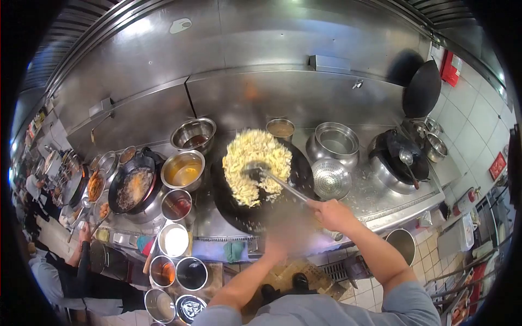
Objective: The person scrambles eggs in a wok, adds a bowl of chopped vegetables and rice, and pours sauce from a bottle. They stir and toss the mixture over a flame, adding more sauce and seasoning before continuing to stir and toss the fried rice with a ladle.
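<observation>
Both forearms reach forward — my right hand (333, 213) grips the long steel ladle (272, 178), its bowl in the heap of yellow fried rice (254, 163). Blurred, my left hand (277, 247) sits at the big black wok's (255, 214) near rim — grip unclear.

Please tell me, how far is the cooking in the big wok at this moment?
Done: the pale yellow food is already in the black wok. In hand: the right hand holds the ladle in the food; the left hand, blurred, is at the wok's near edge. Left: the food is not served; I see no plate near it.
</observation>
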The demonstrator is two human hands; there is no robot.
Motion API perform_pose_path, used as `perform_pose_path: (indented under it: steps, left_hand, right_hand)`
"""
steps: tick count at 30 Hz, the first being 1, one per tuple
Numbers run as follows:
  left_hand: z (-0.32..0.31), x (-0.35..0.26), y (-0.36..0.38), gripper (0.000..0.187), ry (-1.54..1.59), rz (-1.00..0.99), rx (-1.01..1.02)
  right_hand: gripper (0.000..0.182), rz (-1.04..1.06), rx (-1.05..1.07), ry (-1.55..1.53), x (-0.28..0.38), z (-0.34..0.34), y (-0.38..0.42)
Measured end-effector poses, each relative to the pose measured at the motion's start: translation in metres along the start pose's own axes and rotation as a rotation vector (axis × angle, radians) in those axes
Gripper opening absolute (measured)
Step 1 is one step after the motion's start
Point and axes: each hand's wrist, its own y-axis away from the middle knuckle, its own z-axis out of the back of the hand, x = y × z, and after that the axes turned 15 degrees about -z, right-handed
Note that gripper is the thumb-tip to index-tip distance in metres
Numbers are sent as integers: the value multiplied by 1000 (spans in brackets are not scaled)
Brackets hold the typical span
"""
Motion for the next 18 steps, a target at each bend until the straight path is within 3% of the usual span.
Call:
perform_pose_path:
  steps: [1, 3, 4, 5, 8, 10, 11, 12, 14, 17, 18]
  left_hand:
    - [8, -4, -2, 37, -8, 5, 0]
    - [51, -23, -22, 40, -47, -26, 385]
    - [97, -26, -68, 42, -69, -113, 147]
    - [127, -24, -95, 42, 41, -41, 291]
    - [82, 18, -76, 44, -19, 111, 163]
    - [111, 0, -73, 45, 87, 24, 358]
    - [96, 0, -56, 44, 35, -7, 250]
    - [119, -13, -72, 43, 11, -179, -34]
    - [170, -31, -109, 42, -5, -23, 270]
    - [99, 18, -98, 40, -54, -70, 119]
    - [64, 23, -80, 39, -64, -60, 59]
  right_hand:
    - [43, -12, 9, -15, 5, 7, 6]
    - [43, 32, 4, -50, -4, 5, 7]
    - [42, 56, 18, -82, -14, 1, 14]
    - [42, 46, 37, -85, -20, 2, 24]
    - [43, 142, 140, -70, -36, 49, 55]
    - [44, 82, 284, 77, -41, 106, 89]
    - [44, 29, 360, 148, -44, 128, 100]
    - [44, 34, 359, 155, -42, 137, 99]
    - [42, 77, 318, 231, -40, 144, 101]
    - [40, 176, 152, 111, -26, 78, 39]
    - [42, 99, 149, 90, -11, 56, 24]
